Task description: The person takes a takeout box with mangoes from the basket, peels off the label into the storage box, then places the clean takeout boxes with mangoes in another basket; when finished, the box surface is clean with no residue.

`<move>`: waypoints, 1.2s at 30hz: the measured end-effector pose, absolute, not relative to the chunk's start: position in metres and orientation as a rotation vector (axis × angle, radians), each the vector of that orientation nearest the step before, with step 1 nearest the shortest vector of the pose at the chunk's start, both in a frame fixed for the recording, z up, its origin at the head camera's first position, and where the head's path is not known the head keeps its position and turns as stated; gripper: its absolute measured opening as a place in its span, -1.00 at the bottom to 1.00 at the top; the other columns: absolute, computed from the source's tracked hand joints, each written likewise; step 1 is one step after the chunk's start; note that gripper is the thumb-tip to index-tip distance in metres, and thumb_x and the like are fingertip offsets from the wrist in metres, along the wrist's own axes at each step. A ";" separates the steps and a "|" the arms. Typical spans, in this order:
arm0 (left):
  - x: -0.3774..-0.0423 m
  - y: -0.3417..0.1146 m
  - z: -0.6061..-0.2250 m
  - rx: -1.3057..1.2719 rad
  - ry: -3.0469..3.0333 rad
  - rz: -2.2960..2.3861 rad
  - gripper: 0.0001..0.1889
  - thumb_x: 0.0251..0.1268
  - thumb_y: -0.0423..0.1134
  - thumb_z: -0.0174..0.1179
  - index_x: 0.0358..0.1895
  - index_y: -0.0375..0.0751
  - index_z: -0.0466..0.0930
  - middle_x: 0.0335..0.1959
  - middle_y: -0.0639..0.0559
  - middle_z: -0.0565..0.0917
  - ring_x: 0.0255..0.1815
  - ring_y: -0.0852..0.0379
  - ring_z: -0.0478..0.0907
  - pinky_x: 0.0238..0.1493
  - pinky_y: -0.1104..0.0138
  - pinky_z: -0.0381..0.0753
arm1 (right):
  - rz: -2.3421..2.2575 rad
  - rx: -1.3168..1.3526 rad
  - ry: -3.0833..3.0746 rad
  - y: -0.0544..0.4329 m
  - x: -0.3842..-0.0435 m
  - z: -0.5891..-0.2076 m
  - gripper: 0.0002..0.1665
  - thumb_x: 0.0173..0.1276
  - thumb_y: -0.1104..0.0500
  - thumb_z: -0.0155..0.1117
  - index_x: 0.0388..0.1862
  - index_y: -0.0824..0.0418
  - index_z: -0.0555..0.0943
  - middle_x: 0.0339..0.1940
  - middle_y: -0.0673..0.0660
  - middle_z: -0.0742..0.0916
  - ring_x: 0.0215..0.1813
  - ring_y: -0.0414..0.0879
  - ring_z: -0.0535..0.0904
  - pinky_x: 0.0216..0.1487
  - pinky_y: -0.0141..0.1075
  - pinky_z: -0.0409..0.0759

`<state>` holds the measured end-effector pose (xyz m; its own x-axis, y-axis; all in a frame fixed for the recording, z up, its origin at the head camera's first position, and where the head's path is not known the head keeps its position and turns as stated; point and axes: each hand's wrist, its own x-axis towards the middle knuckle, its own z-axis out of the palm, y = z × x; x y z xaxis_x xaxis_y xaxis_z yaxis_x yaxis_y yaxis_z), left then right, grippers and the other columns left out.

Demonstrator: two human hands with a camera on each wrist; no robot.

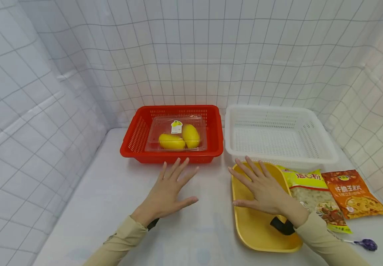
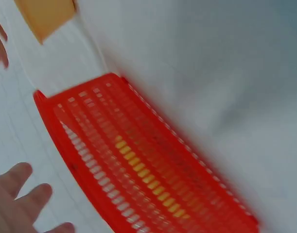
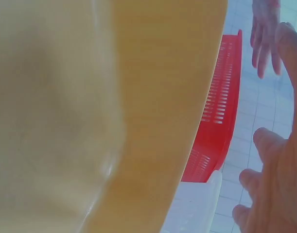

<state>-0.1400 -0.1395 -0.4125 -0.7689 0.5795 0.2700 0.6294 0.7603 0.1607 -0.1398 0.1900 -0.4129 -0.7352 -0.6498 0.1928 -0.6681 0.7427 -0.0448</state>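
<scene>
My left hand [image 1: 167, 195], fingers spread and holding nothing, hovers in front of the red basket [image 1: 171, 159]. Inside that basket lies a clear plastic box [image 1: 155, 138] with a label and two yellow mangoes [image 1: 191, 136]. Over the yellow tray [image 1: 261, 236] is my right hand [image 1: 263, 190], also spread with nothing in it, its fingertips toward the white basket [image 1: 281, 160]. In the left wrist view, the fingers [image 2: 34, 201] appear beside the red basket's slotted side. The right wrist view shows the tray's wall [image 3: 163, 73] close up, beside the fingers [image 3: 270, 145].
Right of the tray lie a yellow-green pasta bag [image 1: 314, 195] and an orange snack bag [image 1: 354, 194]. A spoon with a purple end [image 1: 368, 244] is near the front right. A white gridded curtain [image 1: 191, 55] encloses the back and sides of the table [image 1: 105, 207].
</scene>
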 end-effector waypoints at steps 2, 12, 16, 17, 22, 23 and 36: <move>-0.147 -0.149 -0.411 -0.925 -2.659 -0.447 -0.17 0.18 0.31 0.11 0.50 0.16 0.06 0.48 -0.07 0.09 0.48 -0.11 -0.07 0.38 -0.12 -0.17 | 0.194 1.074 -2.755 0.191 -0.140 -0.411 0.05 0.20 -0.53 -0.04 0.54 -0.07 0.05 0.56 0.03 -0.05 0.51 0.16 -0.21 0.37 0.21 -0.20; -0.210 -0.217 -0.397 -0.378 -2.292 -0.984 -0.55 0.25 -0.29 0.24 0.23 -0.22 0.49 0.20 -0.21 0.48 0.23 -0.19 0.34 0.20 -0.10 0.28 | 0.395 1.245 -2.584 0.193 -0.142 -0.406 -0.19 0.32 -0.27 0.13 0.47 -0.01 0.23 0.46 0.03 0.29 0.45 0.08 0.12 0.38 0.02 0.05; -0.239 -0.241 -0.390 -0.194 -2.321 -1.061 -0.59 0.32 -0.28 0.16 0.20 -0.33 0.49 0.19 -0.28 0.47 0.24 -0.22 0.32 0.23 -0.08 0.23 | 0.435 1.248 -2.556 0.192 -0.143 -0.405 -0.26 0.35 -0.22 0.14 0.43 0.02 0.30 0.44 0.00 0.31 0.42 0.02 0.19 0.37 -0.01 0.12; -0.246 -0.246 -0.389 -0.155 -2.337 -1.078 -0.59 0.33 -0.28 0.14 0.21 -0.35 0.48 0.19 -0.29 0.46 0.25 -0.23 0.31 0.24 -0.07 0.22 | 0.444 1.247 -2.547 0.192 -0.143 -0.405 -0.27 0.35 -0.21 0.14 0.42 0.03 0.32 0.44 0.01 0.33 0.41 0.02 0.20 0.36 -0.01 0.15; -0.271 -0.267 -0.389 -0.023 -2.526 -1.135 -0.51 0.41 -0.21 0.04 0.33 -0.35 0.33 0.28 -0.36 0.34 0.27 -0.30 0.25 0.24 -0.11 0.21 | 0.486 1.253 -2.502 0.189 -0.147 -0.407 -0.34 0.36 -0.15 0.17 0.37 0.05 0.38 0.40 0.07 0.38 0.37 0.01 0.27 0.30 0.01 0.26; -0.274 -0.271 -0.390 -0.011 -2.573 -1.141 -0.50 0.43 -0.20 0.02 0.35 -0.34 0.30 0.30 -0.36 0.31 0.29 -0.31 0.22 0.25 -0.11 0.19 | 0.496 1.258 -2.494 0.188 -0.149 -0.408 -0.35 0.35 -0.13 0.19 0.36 0.06 0.39 0.38 0.08 0.39 0.36 0.02 0.29 0.29 0.01 0.28; -0.288 -0.287 -0.405 0.050 -2.673 -1.467 -0.42 0.47 -0.32 -0.08 0.50 -0.09 0.03 0.46 -0.27 0.05 0.36 -0.25 0.09 0.31 -0.07 0.11 | 0.617 1.284 -2.350 0.156 -0.196 -0.388 -0.41 0.32 -0.05 0.27 0.25 0.19 0.49 0.23 0.15 0.53 0.23 0.03 0.44 0.17 -0.07 0.43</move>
